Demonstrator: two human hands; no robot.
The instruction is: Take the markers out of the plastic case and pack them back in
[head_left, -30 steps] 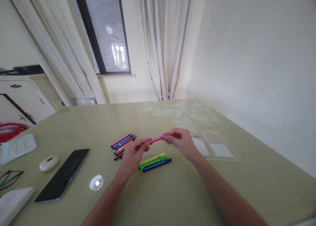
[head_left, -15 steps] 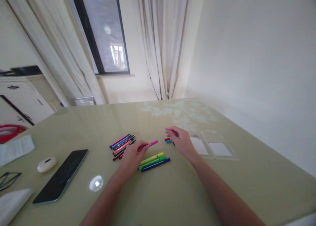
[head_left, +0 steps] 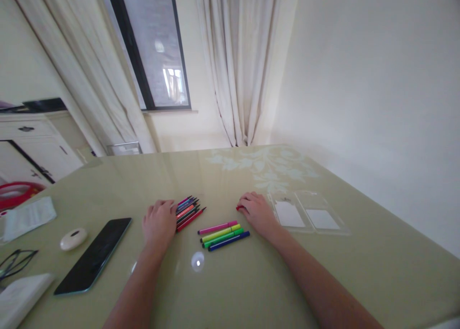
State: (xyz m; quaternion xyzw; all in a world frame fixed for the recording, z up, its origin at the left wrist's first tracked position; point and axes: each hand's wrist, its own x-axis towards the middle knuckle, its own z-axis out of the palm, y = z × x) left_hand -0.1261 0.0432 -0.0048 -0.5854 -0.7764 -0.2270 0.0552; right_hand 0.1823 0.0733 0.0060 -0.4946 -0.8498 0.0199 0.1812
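My left hand (head_left: 160,221), fingers curled, is at the near-left ends of a bunch of uncapped markers (head_left: 187,211). It covers those ends; their dark tips point away to the right. The outermost one is a red marker (head_left: 192,219). My right hand (head_left: 257,213) is closed, with a small red marker cap (head_left: 239,207) at its fingertips, low over the table. Between the hands lie several capped markers side by side: a pink marker (head_left: 217,228), a yellow marker (head_left: 220,233), a green marker (head_left: 223,239) and a dark blue marker (head_left: 229,241).
A clear plastic case (head_left: 306,223) with white inserts lies open beside my right hand. On the left are a black tablet (head_left: 94,257), a round cream-coloured object (head_left: 74,239), glasses (head_left: 17,263) and a white box (head_left: 25,298). A wall borders the table's right side.
My left hand has laid the pink marker, now capped, beside the yellow one and moved left to the uncapped markers. My right hand has lowered slightly and picked up the red cap.
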